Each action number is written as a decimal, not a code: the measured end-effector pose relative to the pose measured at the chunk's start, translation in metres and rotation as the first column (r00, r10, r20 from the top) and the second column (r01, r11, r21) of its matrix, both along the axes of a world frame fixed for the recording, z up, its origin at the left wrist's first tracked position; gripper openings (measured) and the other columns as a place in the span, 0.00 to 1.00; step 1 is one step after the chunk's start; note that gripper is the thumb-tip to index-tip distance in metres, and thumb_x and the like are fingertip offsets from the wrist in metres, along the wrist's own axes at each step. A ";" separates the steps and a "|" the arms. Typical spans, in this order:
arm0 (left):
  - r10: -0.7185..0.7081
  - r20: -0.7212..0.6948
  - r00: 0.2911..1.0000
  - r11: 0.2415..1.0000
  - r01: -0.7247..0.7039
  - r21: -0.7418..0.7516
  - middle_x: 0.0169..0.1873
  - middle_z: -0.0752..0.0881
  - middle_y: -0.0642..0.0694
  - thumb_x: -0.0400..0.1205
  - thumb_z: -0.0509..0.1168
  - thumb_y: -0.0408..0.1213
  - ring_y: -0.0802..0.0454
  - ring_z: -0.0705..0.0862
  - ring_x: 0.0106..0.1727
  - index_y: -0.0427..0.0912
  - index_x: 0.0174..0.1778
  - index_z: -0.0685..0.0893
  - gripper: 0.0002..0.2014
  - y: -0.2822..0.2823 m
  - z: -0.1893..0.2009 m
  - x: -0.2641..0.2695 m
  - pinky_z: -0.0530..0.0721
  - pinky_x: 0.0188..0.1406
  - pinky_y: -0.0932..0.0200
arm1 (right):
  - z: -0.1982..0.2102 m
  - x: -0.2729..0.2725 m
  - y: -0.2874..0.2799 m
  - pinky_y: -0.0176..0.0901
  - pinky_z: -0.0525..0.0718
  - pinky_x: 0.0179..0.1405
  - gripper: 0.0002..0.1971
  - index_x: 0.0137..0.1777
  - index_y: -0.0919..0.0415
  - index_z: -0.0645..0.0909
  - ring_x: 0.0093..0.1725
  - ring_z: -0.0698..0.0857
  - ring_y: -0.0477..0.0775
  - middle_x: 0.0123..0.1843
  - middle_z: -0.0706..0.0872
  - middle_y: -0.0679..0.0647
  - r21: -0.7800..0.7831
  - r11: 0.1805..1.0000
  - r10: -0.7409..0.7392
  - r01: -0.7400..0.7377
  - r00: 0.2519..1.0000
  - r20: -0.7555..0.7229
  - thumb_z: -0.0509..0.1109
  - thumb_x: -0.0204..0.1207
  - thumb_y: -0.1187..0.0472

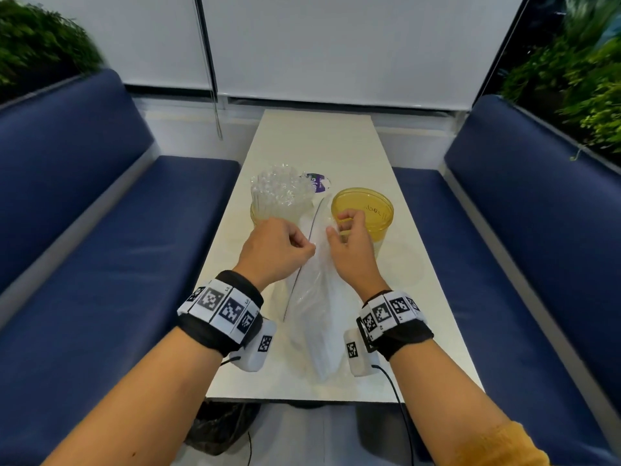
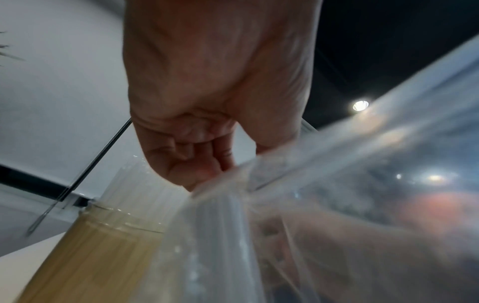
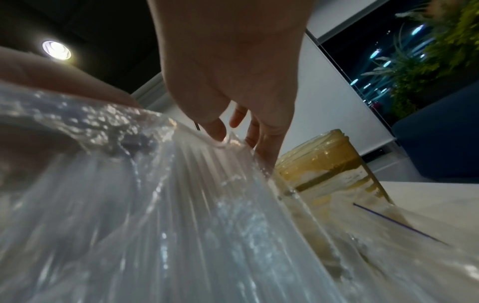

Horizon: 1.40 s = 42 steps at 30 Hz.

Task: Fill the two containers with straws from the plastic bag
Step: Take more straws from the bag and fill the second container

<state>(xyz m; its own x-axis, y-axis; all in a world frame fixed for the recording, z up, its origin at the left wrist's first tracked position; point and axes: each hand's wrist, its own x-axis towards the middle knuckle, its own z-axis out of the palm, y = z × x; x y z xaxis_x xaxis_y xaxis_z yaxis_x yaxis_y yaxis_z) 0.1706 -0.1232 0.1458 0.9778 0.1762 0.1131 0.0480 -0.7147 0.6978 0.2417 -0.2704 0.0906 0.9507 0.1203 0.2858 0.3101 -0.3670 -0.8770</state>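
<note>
Both hands were up over the middle of the table, close together but not touching, each pinching an edge of the clear plastic bag (image 1: pixel 314 290) at its mouth. The left hand (image 1: pixel 274 252) had its fingers curled in, with the bag's rim caught between thumb and fingertips. The right hand (image 1: pixel 353 250) held the opposite edge, thumb on one side and fingers bent over the other, just in front of the right container (image 1: pixel 364 211).

The bag lay lengthwise on the white table (image 1: pixel 430 280), its far end lifted by the hands, and pale straws (image 3: pixel 197 184) showed inside it through the plastic. The right container was yellow and see-through, and looked empty from above. The left container (image 1: pixel 265 213), just beyond the left hand, was packed with clear straws standing upright. A purple lid (image 1: pixel 317 183) sat behind the two containers. Blue benches (image 1: pixel 100 203) ran along both sides of the table.
</note>
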 end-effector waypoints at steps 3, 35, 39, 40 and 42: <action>0.019 0.013 1.000 1.000 -0.019 0.014 0.34 0.87 0.53 0.72 0.78 0.47 0.56 0.85 0.37 0.47 0.40 0.87 0.10 -0.002 -0.006 -0.001 0.84 0.38 0.61 | 0.000 -0.003 -0.005 0.51 0.84 0.56 0.04 0.52 0.53 0.78 0.52 0.82 0.50 0.51 0.83 0.48 -0.128 0.992 0.006 -0.001 0.999 0.044 0.70 0.81 0.59; 0.126 0.033 0.991 0.938 -0.109 -0.328 0.31 0.92 0.51 0.75 0.78 0.44 0.55 0.88 0.34 0.46 0.37 0.95 0.06 -0.021 0.019 -0.013 0.92 0.46 0.45 | 0.068 -0.028 -0.017 0.57 0.85 0.60 0.12 0.47 0.69 0.90 0.55 0.84 0.41 0.46 0.86 0.40 0.272 0.962 0.169 -0.027 0.840 -0.516 0.83 0.71 0.60; 0.205 0.041 0.978 0.922 -0.179 -0.343 0.27 0.90 0.50 0.75 0.77 0.50 0.53 0.86 0.31 0.44 0.30 0.93 0.14 -0.026 0.019 -0.012 0.91 0.44 0.46 | 0.065 -0.027 -0.012 0.59 0.87 0.60 0.11 0.37 0.61 0.88 0.58 0.87 0.47 0.48 0.93 0.51 0.252 0.967 0.161 -0.032 0.845 -0.510 0.84 0.70 0.55; 0.218 0.042 0.975 0.918 -0.191 -0.348 0.26 0.89 0.48 0.76 0.76 0.50 0.52 0.84 0.29 0.43 0.29 0.92 0.15 -0.027 0.019 -0.011 0.90 0.43 0.46 | 0.064 -0.028 -0.010 0.57 0.86 0.57 0.12 0.35 0.59 0.86 0.56 0.87 0.47 0.47 0.93 0.52 0.252 0.967 0.161 -0.033 0.847 -0.507 0.83 0.72 0.54; 0.231 0.034 0.972 0.911 -0.204 -0.358 0.25 0.87 0.46 0.76 0.75 0.51 0.52 0.81 0.28 0.40 0.28 0.89 0.18 -0.028 0.019 -0.009 0.88 0.42 0.46 | 0.062 -0.030 -0.007 0.54 0.86 0.50 0.11 0.37 0.58 0.85 0.48 0.86 0.47 0.44 0.90 0.51 0.230 0.972 0.156 -0.050 0.868 -0.472 0.78 0.77 0.53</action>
